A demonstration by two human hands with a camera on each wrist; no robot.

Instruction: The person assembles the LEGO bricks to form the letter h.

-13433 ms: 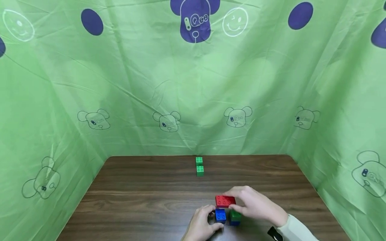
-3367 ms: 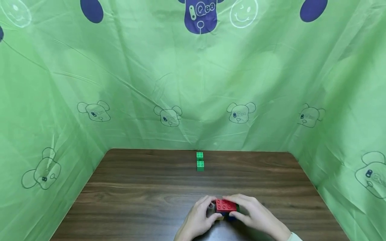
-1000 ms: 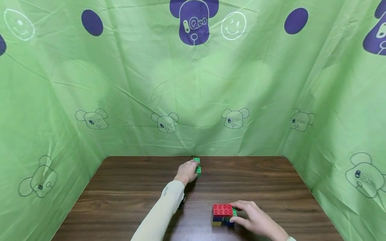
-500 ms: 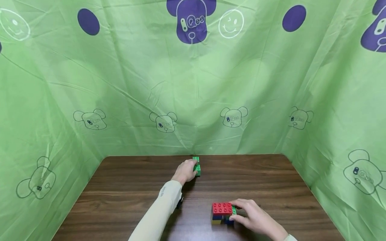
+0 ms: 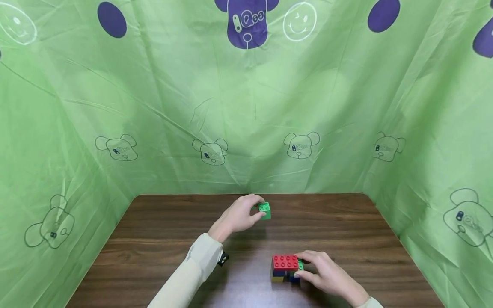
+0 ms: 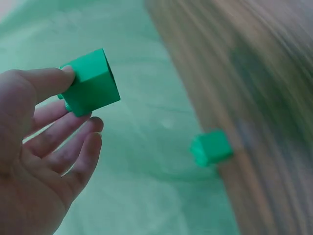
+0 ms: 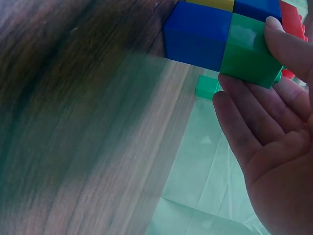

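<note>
Above the far middle of the wooden counter (image 5: 161, 239), the left hand (image 5: 238, 216) pinches a small green brick (image 5: 264, 210) between thumb and fingertips, lifted clear of the surface; the brick juts past the fingertips, grip narrow; a second green brick (image 6: 211, 147) lies at the counter's far edge; nearer, the right hand (image 5: 327, 276) holds the right side of a stack (image 5: 286, 268) of red, blue, yellow and green bricks, fingers curled against it
</note>
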